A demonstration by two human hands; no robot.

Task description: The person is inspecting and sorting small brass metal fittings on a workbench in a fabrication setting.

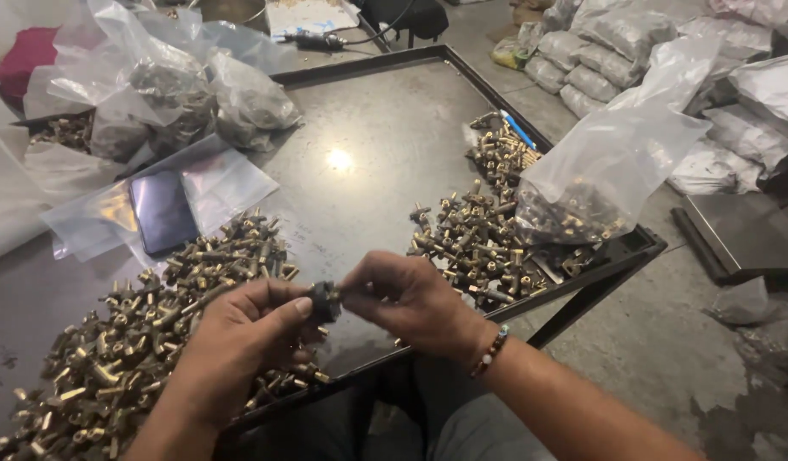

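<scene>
Both my hands meet over the near edge of a dark metal tray table (pixel 385 145). My left hand (pixel 240 341) and my right hand (pixel 407 299) together pinch one small dark brass fitting (pixel 326 300) between their fingertips. A beaded bracelet sits on my right wrist. Under my left hand spreads a big heap of small brass fittings (pixel 155 324). A second, smaller heap of brass fittings (pixel 475 239) lies to the right of my right hand.
A clear plastic bag of fittings (pixel 599 179) leans on the tray's right edge. More filled bags (pixel 180 94) stand at the back left, and a dark phone (pixel 162 212) lies on plastic sheet. Many packed bags (pixel 599 51) lie on the concrete floor at the right.
</scene>
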